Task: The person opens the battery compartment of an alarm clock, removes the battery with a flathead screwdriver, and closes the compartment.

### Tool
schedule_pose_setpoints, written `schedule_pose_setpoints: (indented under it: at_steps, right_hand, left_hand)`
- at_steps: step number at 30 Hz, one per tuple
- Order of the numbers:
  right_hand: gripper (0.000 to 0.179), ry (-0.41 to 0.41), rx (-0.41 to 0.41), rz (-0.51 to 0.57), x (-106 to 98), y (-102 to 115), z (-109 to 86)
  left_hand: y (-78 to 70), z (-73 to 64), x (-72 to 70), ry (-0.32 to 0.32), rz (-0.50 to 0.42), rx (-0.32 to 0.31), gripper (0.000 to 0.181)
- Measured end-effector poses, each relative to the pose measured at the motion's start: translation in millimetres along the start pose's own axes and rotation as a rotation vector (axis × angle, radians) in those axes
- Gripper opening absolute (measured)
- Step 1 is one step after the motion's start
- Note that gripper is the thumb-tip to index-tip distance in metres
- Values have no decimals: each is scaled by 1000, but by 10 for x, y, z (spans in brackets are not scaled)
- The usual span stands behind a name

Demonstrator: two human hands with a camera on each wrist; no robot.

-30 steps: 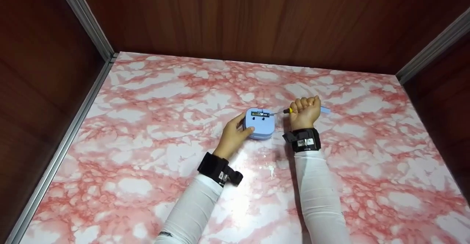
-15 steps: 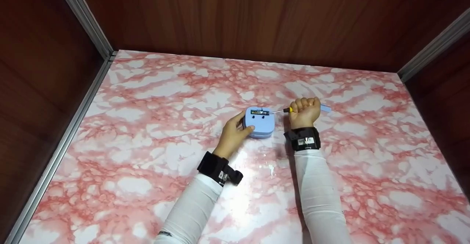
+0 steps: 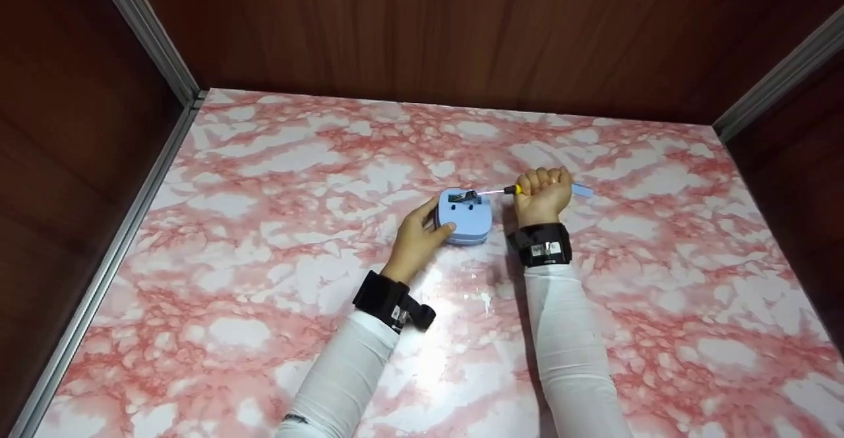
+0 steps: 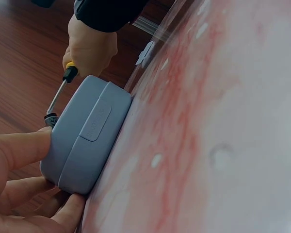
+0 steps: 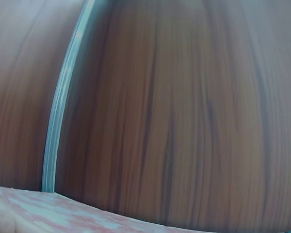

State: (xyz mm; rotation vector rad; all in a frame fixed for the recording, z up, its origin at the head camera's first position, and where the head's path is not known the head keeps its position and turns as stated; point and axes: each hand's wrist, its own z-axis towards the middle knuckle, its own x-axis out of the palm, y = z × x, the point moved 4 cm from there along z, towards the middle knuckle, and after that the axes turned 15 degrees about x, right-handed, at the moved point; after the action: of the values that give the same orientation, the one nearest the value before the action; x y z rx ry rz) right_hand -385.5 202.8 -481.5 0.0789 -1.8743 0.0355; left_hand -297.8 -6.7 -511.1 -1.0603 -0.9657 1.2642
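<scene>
A light-blue rounded box [image 3: 467,220] with a slot in its top sits on the table, and my left hand [image 3: 419,239] holds it by its left side, thumb on the near corner. My right hand [image 3: 542,194] grips a screwdriver [image 3: 512,190] with a black and yellow handle. The screwdriver's shaft points left, its tip at the dark battery [image 3: 468,195], whose right end is tilted up out of the slot. In the left wrist view the battery end [image 4: 50,119] stands above the box edge beside the tip. A flat light-blue piece [image 3: 581,190] lies just beyond my right hand.
The table [image 3: 264,247] has a red and white marbled top. Dark wooden panels [image 3: 428,29] with metal corner strips [image 3: 155,35] stand at the back and both sides. Black straps with cameras sit on both wrists.
The battery's right end has come up out of the slot, where it lay flat before. My right hand and the screwdriver have shifted slightly left; the left hand keeps its hold.
</scene>
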Motion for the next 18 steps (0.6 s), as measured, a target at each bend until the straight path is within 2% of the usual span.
schedule_pose_setpoints:
  at_steps: [8, 18]
  right_hand:
    - [60, 16, -84, -104, -3, 49, -10]
    - [60, 33, -132, -191, 20, 42, -32]
  left_hand:
    - [-5, -4, -8, -8, -14, -12, 66]
    - [17, -9, -11, -13, -33, -23, 66]
